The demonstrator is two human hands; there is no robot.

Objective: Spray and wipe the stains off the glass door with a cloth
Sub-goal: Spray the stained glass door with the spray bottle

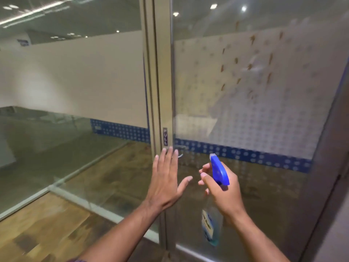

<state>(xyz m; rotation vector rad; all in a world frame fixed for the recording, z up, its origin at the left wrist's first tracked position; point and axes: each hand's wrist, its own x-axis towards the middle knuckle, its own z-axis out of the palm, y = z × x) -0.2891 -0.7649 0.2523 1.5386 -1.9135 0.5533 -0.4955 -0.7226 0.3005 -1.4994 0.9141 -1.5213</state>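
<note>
Glass, metal, plastic, wood

The door frame (162, 72) is pale matt metal. Right of it the glass door (236, 23) is glossy, its frosted dotted film (264, 121) flecked with brown stains (252, 39); the spray bottle (219, 172) there has a smooth blue plastic head and clear body. Left of it, the floor (47, 225) looks like worn wood.

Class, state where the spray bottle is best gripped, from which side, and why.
Grip the spray bottle at the neck under its blue head, from behind, as the right hand does: the nozzle faces the door and the body hangs below.
</note>
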